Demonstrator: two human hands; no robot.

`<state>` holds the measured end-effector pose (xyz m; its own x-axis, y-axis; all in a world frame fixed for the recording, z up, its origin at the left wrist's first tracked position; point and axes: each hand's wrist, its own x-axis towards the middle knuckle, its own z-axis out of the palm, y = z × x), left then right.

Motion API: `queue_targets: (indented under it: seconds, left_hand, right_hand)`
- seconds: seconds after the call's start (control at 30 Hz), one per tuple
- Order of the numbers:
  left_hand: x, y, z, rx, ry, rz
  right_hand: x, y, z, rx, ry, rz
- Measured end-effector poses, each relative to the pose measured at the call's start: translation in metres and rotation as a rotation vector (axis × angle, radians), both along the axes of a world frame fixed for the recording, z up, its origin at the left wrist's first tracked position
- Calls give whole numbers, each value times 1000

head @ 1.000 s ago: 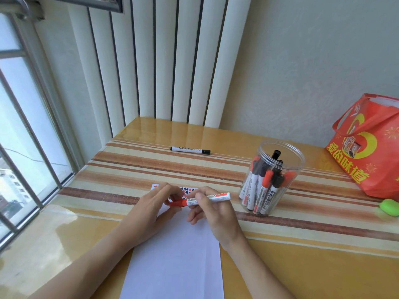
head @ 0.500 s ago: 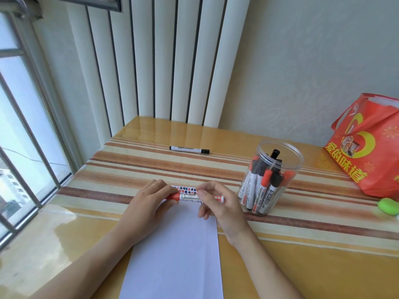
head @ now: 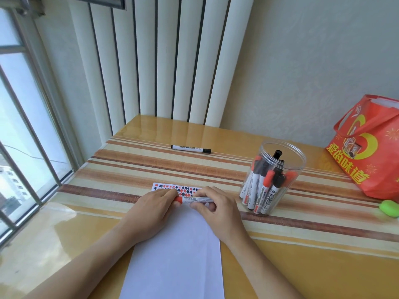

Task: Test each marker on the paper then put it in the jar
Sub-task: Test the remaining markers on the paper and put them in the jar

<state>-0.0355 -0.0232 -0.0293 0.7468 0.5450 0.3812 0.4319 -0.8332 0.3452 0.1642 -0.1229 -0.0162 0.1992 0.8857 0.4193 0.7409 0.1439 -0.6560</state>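
Paper (head: 174,255) lies nearest you, its near edge cut off by the frame, and your forearms cross over it. Your left hand (head: 154,207) curls round the red cap end of the red marker (head: 195,199), hiding most of the cap, so you cannot tell whether it is seated or pulled loose. Your right hand (head: 216,207) pinches the white barrel, covering its far end. The marker lies level just above the sheet's far end, where rows of small red and black test marks (head: 172,188) show beyond your knuckles. To the right stands the clear jar (head: 299,160), open-topped, holding several red and black markers upright. Farther back a black marker (head: 191,148) lies alone on the striped table (head: 129,169). A red bag (head: 371,147) and a green object (head: 389,209) are cut off at the right edge. White blinds (head: 162,61) hang behind, a window (head: 19,126) to the left.
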Motion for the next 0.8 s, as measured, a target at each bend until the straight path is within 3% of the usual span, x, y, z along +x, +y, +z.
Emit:
queue_targets:
  seconds: [0.5, 0.7, 0.8]
  left_hand:
    - [4, 1, -5, 46, -40, 22]
    - [-1, 2, -4, -53, -145, 114]
    - [-3, 0, -5, -41, -111, 192]
  right_hand:
    - [1, 4, 3, -30, -56, 33]
    - [3, -3, 51, 173, 225, -39]
    - [14, -13, 92, 376, 220, -158]
